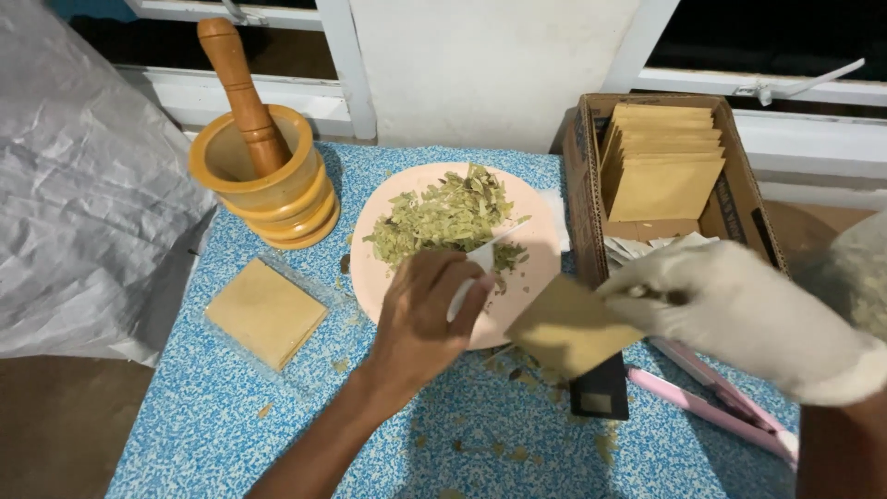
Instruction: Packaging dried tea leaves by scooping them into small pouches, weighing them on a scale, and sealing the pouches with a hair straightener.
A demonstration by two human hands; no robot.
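A wooden mortar [265, 176] with its pestle [242, 92], a cardboard box [580, 185] of brown pouches [663, 159], and a pink sealer [711, 397].

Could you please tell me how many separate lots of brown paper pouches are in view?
3: a stack in the cardboard box, a small pile on the blue table, and one pouch in the gloved right hand. More may be hidden.

Bare left hand [427, 314] reaching far, fingers curled in a closed grip; gloved right hand [730, 305] pinching, pointing left.

A brown paper pouch [565, 325] is in the middle. More flat pouches [662, 159] stand in a cardboard box [581, 185] at right. A clear bag of pouches [266, 312] lies at left.
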